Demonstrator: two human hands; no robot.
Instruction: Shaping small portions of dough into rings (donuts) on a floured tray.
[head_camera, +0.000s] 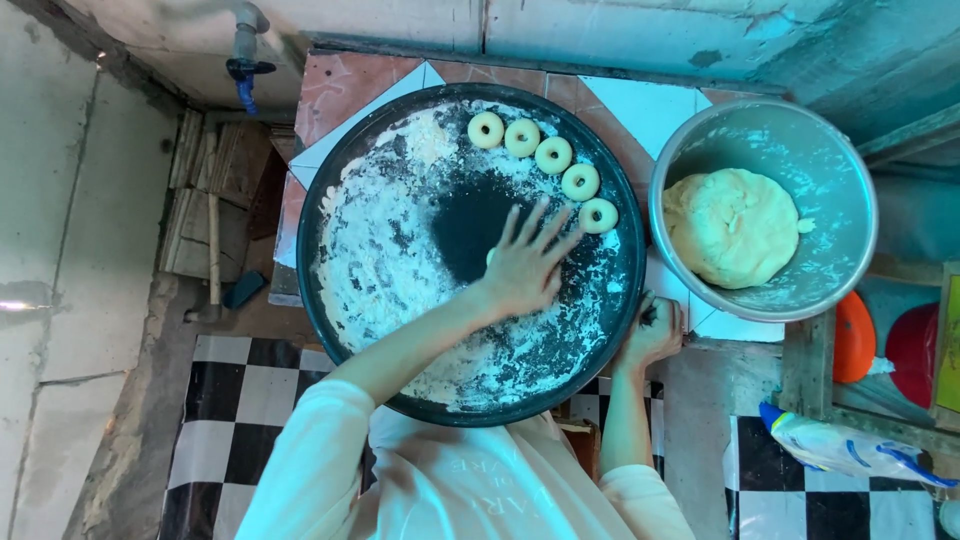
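Rolling step, I judge: left hand (525, 268), fingers spread, presses dough on tray (340, 180); right hand (655, 330) grips rim at four o'clock. Next calls for shaping another ring (598, 215).

Dough rings (553, 155) line the tray's (330, 300) far rim; centre lies open.

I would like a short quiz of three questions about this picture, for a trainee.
1. How many dough rings lie on the round black tray?
2. True or false: the left hand lies flat on the floured tray, fingers spread.
3. What does the right hand touch: (a) the metal bowl, (b) the tray's rim, (c) the plastic bag?

Key: 1. five, in a curved row. 2. true. 3. b; the ball of dough sits in the bowl, untouched.
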